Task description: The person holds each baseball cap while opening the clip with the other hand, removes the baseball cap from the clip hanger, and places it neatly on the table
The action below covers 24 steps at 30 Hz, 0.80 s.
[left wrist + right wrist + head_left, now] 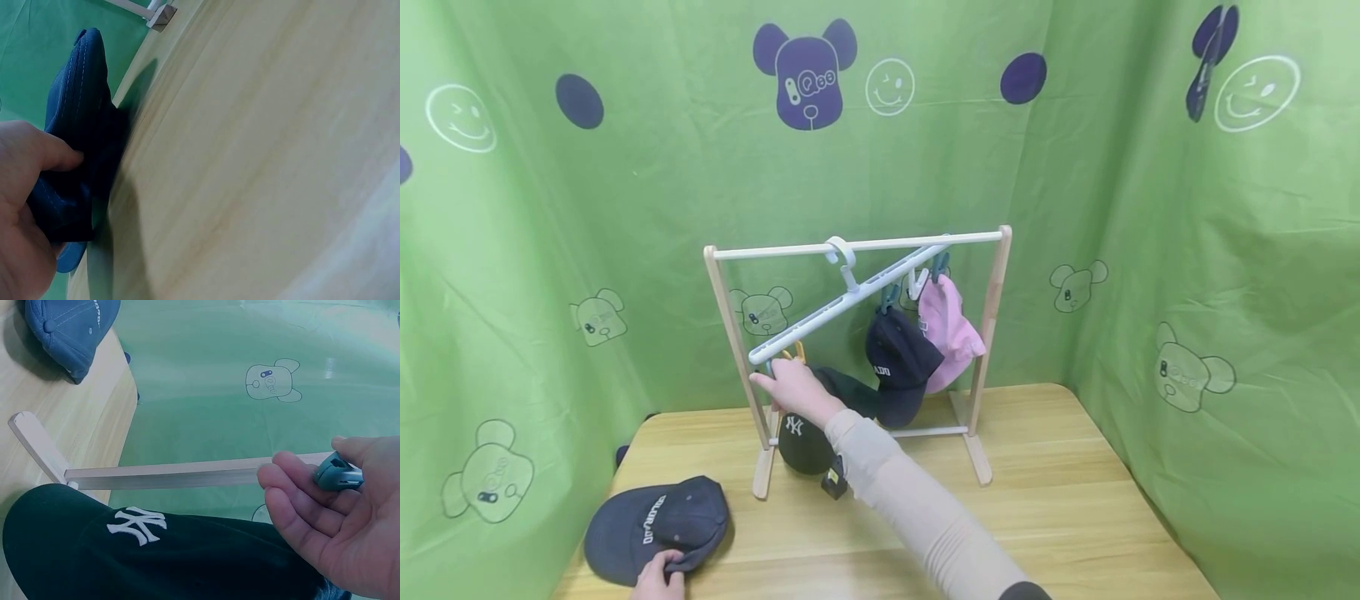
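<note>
At the table's left, my left hand (661, 579) pinches the edge of a navy baseball cap (625, 525) with white COLORADO lettering. The left wrist view shows the thumb pressed on its cloth. My right hand (801, 390) is at the low left end of a pale blue clip hanger (823, 317), pinching a teal clothespin (337, 475) between thumb and fingers. Just below that hand hangs a black cap (803, 446) with a white NY logo; a yellow clip (799, 352) is beside the hand. Farther right on the hanger are a dark cap (895, 350) and a pink cap (953, 333).
A wooden rack (988, 333) with a white top bar (925, 243) carries the hanger, which tilts down to the left. A white clip (917, 283) hangs near the pink cap. Green printed curtains (662, 167) surround the wooden table (1060, 483).
</note>
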### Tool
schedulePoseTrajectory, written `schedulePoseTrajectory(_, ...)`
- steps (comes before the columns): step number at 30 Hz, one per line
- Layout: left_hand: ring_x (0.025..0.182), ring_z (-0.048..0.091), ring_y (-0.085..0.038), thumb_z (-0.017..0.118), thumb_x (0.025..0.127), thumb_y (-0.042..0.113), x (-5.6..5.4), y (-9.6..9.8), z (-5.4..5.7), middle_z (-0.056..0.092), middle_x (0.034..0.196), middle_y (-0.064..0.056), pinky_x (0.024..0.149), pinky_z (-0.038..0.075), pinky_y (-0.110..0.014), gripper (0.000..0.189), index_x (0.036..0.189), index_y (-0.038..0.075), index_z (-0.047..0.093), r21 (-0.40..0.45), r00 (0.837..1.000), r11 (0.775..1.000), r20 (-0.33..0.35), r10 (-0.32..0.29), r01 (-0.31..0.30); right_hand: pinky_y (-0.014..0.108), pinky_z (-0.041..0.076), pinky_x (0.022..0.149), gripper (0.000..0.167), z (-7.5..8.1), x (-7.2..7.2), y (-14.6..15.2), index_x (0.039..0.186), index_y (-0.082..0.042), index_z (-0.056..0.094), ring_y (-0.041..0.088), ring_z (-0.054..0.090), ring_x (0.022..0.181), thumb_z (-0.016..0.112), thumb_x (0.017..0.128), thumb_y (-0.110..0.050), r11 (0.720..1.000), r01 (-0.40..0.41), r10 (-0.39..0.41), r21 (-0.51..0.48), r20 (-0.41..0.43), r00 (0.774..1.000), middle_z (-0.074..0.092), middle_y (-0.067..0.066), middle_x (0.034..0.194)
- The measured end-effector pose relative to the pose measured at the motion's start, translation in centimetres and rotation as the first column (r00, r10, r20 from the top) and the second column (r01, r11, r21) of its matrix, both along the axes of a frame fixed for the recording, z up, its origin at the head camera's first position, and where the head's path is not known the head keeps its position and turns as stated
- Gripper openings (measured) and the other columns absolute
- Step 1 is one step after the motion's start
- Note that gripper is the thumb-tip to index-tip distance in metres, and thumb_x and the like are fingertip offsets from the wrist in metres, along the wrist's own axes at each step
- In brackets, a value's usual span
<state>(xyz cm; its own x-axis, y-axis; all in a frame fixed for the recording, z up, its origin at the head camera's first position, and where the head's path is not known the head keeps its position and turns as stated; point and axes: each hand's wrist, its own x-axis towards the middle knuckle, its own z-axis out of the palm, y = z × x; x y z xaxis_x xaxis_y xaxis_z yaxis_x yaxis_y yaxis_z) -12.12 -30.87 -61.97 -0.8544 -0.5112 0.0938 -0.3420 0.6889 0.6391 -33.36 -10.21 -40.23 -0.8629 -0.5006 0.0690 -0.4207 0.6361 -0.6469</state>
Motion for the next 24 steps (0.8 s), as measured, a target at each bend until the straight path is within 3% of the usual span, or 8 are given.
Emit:
schedulePoseTrajectory(10,0.096,0.06,-0.048,0.054,0.079,0.006,0.02,0.06,-0.08,0.064,0.097,-0.027,0.075,0.048,-0.048,0.023,0.098,-0.001,0.064,0.0,1.0,1.0,0.003,0.019,-0.019,0.02,0.045,0.048,0.038,0.13,0.36,0.11,0.081,-0.012,0.055,0.011,0.059,0.048,0.049,0.099,-0.045,1.0,0.01,-0.01,-0.009,0.005,1.0,0.062,0.001,0.056)
schedulePoseTrajectory(24,0.099,0.059,-0.046,0.055,0.079,0.007,0.16,-0.14,-0.39,0.064,0.103,-0.028,0.079,0.048,-0.048,0.026,0.101,0.0,0.065,-0.009,1.0,1.0,0.009,-0.005,0.005,0.022,0.045,0.048,0.037,-0.44,0.27,-0.09,0.083,-0.013,0.053,0.011,0.058,0.05,0.05,0.099,-0.046,0.996,0.019,-0.019,-0.084,0.005,1.0,0.067,0.006,0.064)
